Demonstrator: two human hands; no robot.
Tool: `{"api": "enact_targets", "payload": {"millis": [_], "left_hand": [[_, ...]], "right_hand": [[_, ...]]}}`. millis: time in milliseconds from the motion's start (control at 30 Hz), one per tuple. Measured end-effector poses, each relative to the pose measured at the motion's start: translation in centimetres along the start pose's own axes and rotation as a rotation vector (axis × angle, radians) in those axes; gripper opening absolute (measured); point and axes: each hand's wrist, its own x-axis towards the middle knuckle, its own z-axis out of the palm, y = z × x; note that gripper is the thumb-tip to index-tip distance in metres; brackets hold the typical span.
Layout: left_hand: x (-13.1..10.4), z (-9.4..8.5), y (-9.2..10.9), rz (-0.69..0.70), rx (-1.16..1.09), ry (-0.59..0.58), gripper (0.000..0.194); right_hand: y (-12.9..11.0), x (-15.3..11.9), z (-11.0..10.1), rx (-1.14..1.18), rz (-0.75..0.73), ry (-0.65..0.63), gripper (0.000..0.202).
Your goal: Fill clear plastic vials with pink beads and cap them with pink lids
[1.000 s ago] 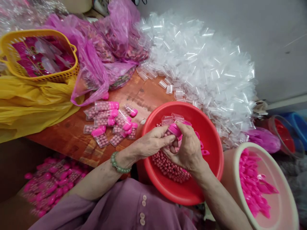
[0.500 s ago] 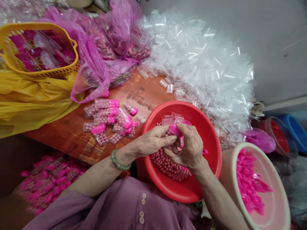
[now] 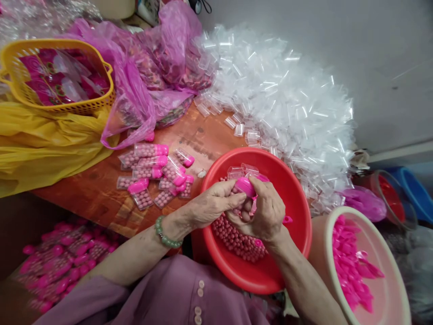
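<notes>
Over the red basin, both hands are closed around a small container with a pink cap. My left hand pinches it from the left side. My right hand has its thumb at the cap's right edge, with curled fingers below. Reddish-pink beads show between the right fingers, along with a bit of pink plastic; whether these beads are inside the container is hidden. More beads lie in the basin beneath, and clear plastic cases rest in its far part.
Filled pink-capped containers lie left on the table; more are piled below. A heap of clear cases stands behind. Pink pieces fill part of a cream bucket. A yellow basket holds packets.
The pink cap has turned between my fingers so more of its top shows. Both hands stay over the basin. The view has shifted slightly.
</notes>
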Motion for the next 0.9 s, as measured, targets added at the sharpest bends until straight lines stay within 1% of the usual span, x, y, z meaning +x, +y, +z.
{"api": "enact_targets", "payload": {"millis": [67, 233, 300, 367, 433, 467, 567, 633, 700, 733, 767, 833, 900], "left_hand": [[-0.1, -0.1, 0.0, -0.015, -0.003, 0.008, 0.032], [-0.2, -0.2, 0.2, -0.020, -0.007, -0.002, 0.033], [0.1, -0.1, 0.3, -0.029, 0.001, 0.027, 0.037], [0.5, 0.1, 0.2, -0.046, 0.008, 0.069, 0.045], [0.9, 0.4, 0.1, -0.054, 0.028, 0.098, 0.054], [1.0, 0.6, 0.1, -0.040, 0.050, 0.112, 0.055], [0.9, 1.0, 0.4, 0.064, 0.168, 0.168, 0.043], [0.6, 0.9, 1.0, 0.141, 0.256, 0.224, 0.033], [0.0, 0.1, 1.9, 0.238, 0.380, 0.312, 0.024], [-0.4, -0.6, 2.5, 0.290, 0.478, 0.371, 0.025], [-0.9, -1.5, 3.1, 0.353, 0.611, 0.464, 0.029], [-2.1, -3.9, 4.3, 0.423, 0.994, 0.679, 0.030], [-3.3, -7.0, 5.4, 0.460, 1.383, 0.858, 0.030]], "right_hand": [[0.0, 0.2, 0.0, -0.008, -0.023, 0.011, 0.070], [0.0, 0.3, 0.1, -0.021, -0.025, 0.015, 0.071], [0.2, 0.1, 0.3, -0.027, -0.022, 0.022, 0.074], [0.4, -0.1, 0.4, -0.018, -0.034, 0.014, 0.079], [0.7, -0.2, 0.3, 0.003, -0.049, -0.029, 0.082], [0.8, -0.2, 0.2, 0.013, -0.050, -0.067, 0.084], [1.1, -0.1, -0.3, 0.129, 0.006, -0.212, 0.082], [1.5, -0.1, -0.7, 0.199, 0.028, -0.266, 0.081], [2.0, -0.3, -1.0, 0.211, 0.054, -0.315, 0.075], [2.2, -0.5, -1.1, 0.198, 0.068, -0.346, 0.068], [2.5, -0.8, -1.3, 0.181, 0.081, -0.382, 0.059], [3.0, -1.3, -1.7, 0.132, 0.114, -0.466, 0.043], [3.7, -1.8, -2.3, 0.084, 0.179, -0.562, 0.037]]}}
